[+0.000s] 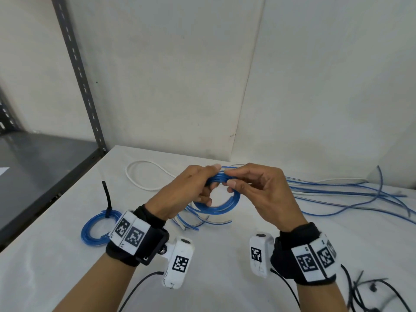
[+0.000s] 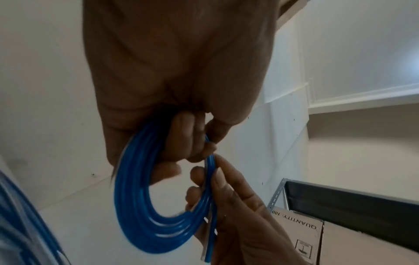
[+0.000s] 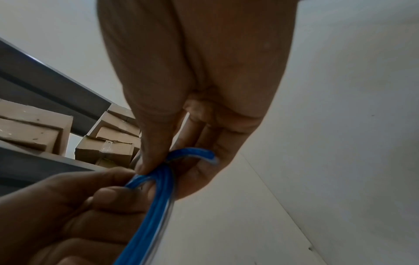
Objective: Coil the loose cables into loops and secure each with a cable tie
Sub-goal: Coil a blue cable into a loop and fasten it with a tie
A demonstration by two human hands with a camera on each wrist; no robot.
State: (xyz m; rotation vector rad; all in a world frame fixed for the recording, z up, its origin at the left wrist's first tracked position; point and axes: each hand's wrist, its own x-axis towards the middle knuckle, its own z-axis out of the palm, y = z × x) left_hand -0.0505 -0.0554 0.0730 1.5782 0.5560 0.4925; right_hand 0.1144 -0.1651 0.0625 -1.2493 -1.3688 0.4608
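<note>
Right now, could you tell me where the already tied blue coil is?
In the head view, the tied blue coil lies on the white table, just left of the left hand's wristband.

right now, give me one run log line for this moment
step: coiling | left hand: grips translucent blue cable coil | right hand: pinches coil top | done: tied blue coil on white table

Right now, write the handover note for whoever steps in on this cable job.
Left hand: grips the top of the blue coil, held above the table.
Right hand: pinches the same coil's strands beside it.
Done: one tied coil lies at the left, black tie on it.
Left: the held coil has no tie yet. Spare cable ties lie at the near right. Loose blue cables and a white cable wait at the far side.
</note>
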